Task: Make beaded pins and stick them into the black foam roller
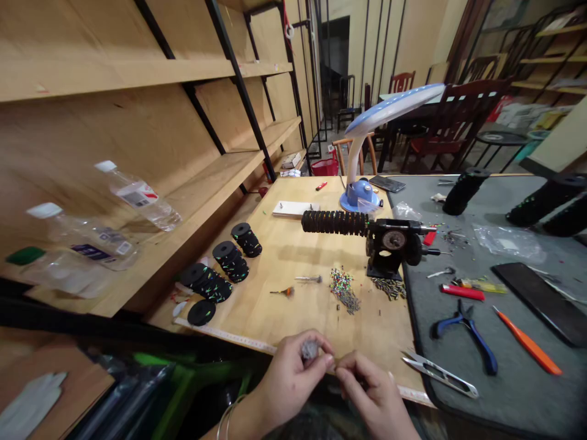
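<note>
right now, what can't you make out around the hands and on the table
All in the head view:
Greyish object: partly covered by the left hand, so its full shape is hidden.
Right hand: its curled grip hides whether it holds anything.
Multicoloured pile: pieces too small to count.
Rightmost black stack: cut off by the right edge.

Left wrist [250,413] wears a slim bangle [220,421], pale and metallic; from here it reads as two narrow, rounded loops side by side. Left hand [292,376], just beyond the bangle, bare. Right hand [369,392], across from the bangle, likewise bare.
</note>
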`<state>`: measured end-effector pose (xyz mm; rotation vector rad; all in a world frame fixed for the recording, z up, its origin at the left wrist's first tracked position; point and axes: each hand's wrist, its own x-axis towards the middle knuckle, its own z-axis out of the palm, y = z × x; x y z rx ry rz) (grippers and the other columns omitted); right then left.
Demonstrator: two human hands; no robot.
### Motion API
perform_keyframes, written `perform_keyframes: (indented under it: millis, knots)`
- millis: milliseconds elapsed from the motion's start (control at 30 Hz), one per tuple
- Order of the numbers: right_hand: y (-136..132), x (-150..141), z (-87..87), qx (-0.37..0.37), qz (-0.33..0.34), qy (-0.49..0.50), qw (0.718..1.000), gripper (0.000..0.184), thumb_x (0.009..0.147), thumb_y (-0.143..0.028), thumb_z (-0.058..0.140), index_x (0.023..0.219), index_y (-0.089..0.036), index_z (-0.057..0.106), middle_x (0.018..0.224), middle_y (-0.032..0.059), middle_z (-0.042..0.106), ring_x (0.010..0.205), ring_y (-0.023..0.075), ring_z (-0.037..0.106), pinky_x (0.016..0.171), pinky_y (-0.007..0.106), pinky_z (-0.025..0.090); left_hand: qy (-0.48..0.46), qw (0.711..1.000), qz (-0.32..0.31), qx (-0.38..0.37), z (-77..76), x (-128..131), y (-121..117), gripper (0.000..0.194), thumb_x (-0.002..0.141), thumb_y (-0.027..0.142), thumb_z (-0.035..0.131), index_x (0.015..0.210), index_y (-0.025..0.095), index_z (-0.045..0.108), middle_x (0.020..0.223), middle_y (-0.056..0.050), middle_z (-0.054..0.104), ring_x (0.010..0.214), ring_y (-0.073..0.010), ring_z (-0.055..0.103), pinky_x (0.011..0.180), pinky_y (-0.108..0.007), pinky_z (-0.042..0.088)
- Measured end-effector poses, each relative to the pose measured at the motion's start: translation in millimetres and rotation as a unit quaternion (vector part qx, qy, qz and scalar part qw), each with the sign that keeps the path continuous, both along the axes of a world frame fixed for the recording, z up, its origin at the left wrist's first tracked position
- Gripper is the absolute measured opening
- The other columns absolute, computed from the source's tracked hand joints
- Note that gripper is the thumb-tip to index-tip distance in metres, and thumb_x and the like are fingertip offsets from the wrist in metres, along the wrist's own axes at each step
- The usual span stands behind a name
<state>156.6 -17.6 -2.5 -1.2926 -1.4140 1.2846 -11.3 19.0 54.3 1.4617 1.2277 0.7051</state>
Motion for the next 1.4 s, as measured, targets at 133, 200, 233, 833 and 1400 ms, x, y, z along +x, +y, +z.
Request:
perform_keyframes:
  millis: [133, 200, 233, 833, 1400]
  knots:
    - [2.0, 1.9, -10.2, -0.076, -0.063, 0.123, 0.987, 0.044, 0.08, -0.062, 0.059, 0.07, -0.019, 0.057, 0.05, -0.0043, 0.053, 0.048, 0.0113, 0.045, 0.051, 0.024, 0.036, -0.086, 0.993, 0.086, -0.005, -15.5, 2.9, 16.2, 0.027, 0.078, 0.042, 0.065, 0.084, 0.016, 0.06, 0.057, 0.008, 0.036, 0.053, -0.0102, 0.036, 0.053, -0.021, 0.033]
    - [3.0, 1.4, -13.0, -0.112, -0.105, 0.185, 0.971, 0.047, 0.073, -0.064, 0.065, 0.07, -0.019, 0.057, 0.047, -0.0056, 0.052, 0.044, 0.0092, 0.042, 0.047, 0.022, 0.033, -0.064, 0.993, 0.1, 0.008, -25.7, 0.1, 23.7, 0.027, 0.08, 0.042, 0.062, 0.086, 0.016, 0.059, 0.058, 0.008, 0.037, 0.053, -0.0108, 0.038, 0.053, -0.022, 0.034]
    - [3.7, 1.1, -13.6, -0.129, -0.128, 0.21, 0.961, 0.047, 0.07, -0.064, 0.069, 0.07, -0.018, 0.057, 0.046, -0.0058, 0.052, 0.042, 0.0083, 0.041, 0.045, 0.021, 0.032, -0.033, 0.994, 0.102, 0.024, -31.3, -2.3, 27.2, 0.025, 0.081, 0.041, 0.06, 0.086, 0.016, 0.059, 0.058, 0.007, 0.038, 0.053, -0.0116, 0.04, 0.053, -0.022, 0.035]
    - [7.7, 2.9, -14.1, -0.186, -0.207, 0.454, 0.846, 0.029, 0.062, -0.039, 0.085, 0.07, -0.017, 0.068, 0.113, 0.0087, 0.07, 0.058, 0.011, 0.059, 0.046, 0.021, 0.042, -0.159, 0.984, -0.031, -0.068, -36.6, 49.1, -0.3, 0.027, 0.08, 0.033, 0.066, 0.098, 0.016, 0.056, 0.077, -0.004, 0.066, 0.057, -0.012, 0.058, 0.046, -0.019, 0.043]
    - [-30.4, 118.2, -15.6, 0.201, -0.232, -0.284, 0.908, 0.018, 0.085, -0.036, 0.062, 0.095, -0.024, 0.071, 0.095, 0.0073, 0.074, 0.093, 0.0261, 0.063, 0.084, 0.039, 0.05, 0.09, 0.985, -0.128, 0.074, -49.3, 43.9, -9.7, 0.018, 0.087, 0.023, 0.053, 0.071, 0.016, 0.057, 0.06, 0.003, 0.051, 0.055, -0.0112, 0.046, 0.054, -0.021, 0.033]
